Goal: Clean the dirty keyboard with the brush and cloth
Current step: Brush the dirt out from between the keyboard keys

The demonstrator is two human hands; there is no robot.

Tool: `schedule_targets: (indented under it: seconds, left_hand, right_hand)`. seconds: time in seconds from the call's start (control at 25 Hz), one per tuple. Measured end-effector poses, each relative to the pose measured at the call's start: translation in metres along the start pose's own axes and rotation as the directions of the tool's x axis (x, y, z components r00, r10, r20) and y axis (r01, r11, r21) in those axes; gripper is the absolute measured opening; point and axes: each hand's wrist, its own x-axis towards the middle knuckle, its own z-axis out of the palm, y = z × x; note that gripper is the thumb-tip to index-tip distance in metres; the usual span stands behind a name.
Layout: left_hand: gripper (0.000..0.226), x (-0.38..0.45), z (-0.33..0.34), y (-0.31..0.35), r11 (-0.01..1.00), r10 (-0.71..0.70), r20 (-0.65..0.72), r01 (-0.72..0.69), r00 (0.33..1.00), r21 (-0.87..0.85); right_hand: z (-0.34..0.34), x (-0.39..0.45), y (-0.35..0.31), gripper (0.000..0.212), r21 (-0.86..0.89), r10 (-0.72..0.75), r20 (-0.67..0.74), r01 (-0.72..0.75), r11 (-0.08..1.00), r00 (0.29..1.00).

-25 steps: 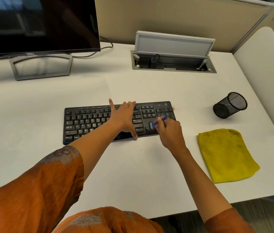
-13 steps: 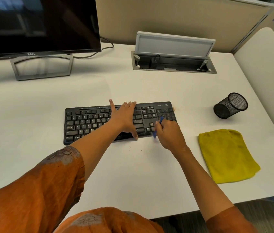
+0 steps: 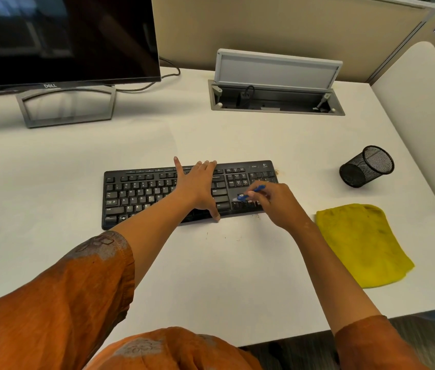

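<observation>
Brush (image 3: 251, 192) slanting, bristles toward keyboard (image 3: 141, 193)

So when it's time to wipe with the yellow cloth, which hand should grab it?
Probably the right hand. The yellow cloth lies on the desk just to its right, but it would need to put down the blue brush first. The left hand is pressing the keyboard steady, farther away.

Black keyboard (image 3: 141, 193), yellow cloth (image 3: 357, 244), blue brush (image 3: 256, 189)

free: desk (image 3: 211, 276) front | obstacles: mesh cup (image 3: 367, 166), cloth (image 3: 357, 244) right
</observation>
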Motion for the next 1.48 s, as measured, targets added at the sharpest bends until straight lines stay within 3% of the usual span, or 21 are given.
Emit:
schedule_targets:
  seconds: [0.08, 0.16, 0.36, 0.52, 0.68, 0.88, 1.04, 1.2, 1.36, 1.48]
  left_hand:
    - [0.152, 0.000, 0.001, 0.000, 1.000, 0.003, 0.000, -0.003, 1.000, -0.009]
    - [0.152, -0.001, 0.001, 0.000, 1.000, 0.006, -0.002, -0.006, 1.000, -0.009]
    - [0.152, 0.000, 0.000, 0.000, 1.000, 0.003, 0.003, -0.003, 1.000, -0.006]
    - [0.152, 0.000, 0.001, 0.000, 1.000, 0.003, 0.001, -0.003, 1.000, -0.007]
    - [0.152, -0.001, 0.000, 0.000, 1.000, 0.005, -0.003, -0.005, 1.000, -0.004]
    - [0.152, -0.001, 0.001, 0.000, 1.000, 0.003, -0.010, -0.003, 1.000, 0.000]
    - [0.152, -0.001, 0.000, 0.001, 1.000, 0.000, -0.007, 0.000, 1.000, 0.001]
    - [0.152, -0.001, 0.000, 0.001, 1.000, -0.001, -0.006, 0.001, 1.000, 0.002]
    - [0.152, -0.001, 0.000, 0.001, 1.000, 0.000, -0.002, 0.000, 1.000, 0.008]
    - [0.153, -0.001, 0.000, 0.001, 1.000, -0.003, -0.006, 0.003, 1.000, 0.010]
  right_hand:
    - [-0.009, 0.000, 0.006, 0.018, -0.155, 0.021, -0.033, -0.026, 0.988, 0.999]
    - [-0.013, -0.002, 0.006, 0.018, -0.204, 0.025, -0.105, -0.046, 0.978, 0.994]
    - [0.010, -0.004, 0.001, 0.020, 0.061, 0.089, -0.265, -0.075, 0.995, 0.960]
    - [0.022, -0.011, 0.002, 0.026, 0.047, 0.184, -0.240, -0.178, 0.983, 0.953]
    - [0.026, -0.011, -0.003, 0.029, 0.149, 0.224, -0.345, -0.183, 0.972, 0.911]
    - [0.032, -0.014, -0.002, 0.033, 0.053, 0.254, -0.310, -0.250, 0.967, 0.916]
    - [0.032, -0.015, -0.008, 0.029, 0.171, 0.231, -0.348, -0.181, 0.969, 0.909]
    - [0.032, -0.017, -0.007, 0.032, 0.054, 0.225, -0.316, -0.219, 0.974, 0.922]
    - [0.033, -0.017, -0.010, 0.032, 0.105, 0.182, -0.334, -0.155, 0.982, 0.925]
    - [0.035, -0.019, -0.008, 0.035, 0.013, 0.197, -0.297, -0.202, 0.979, 0.934]
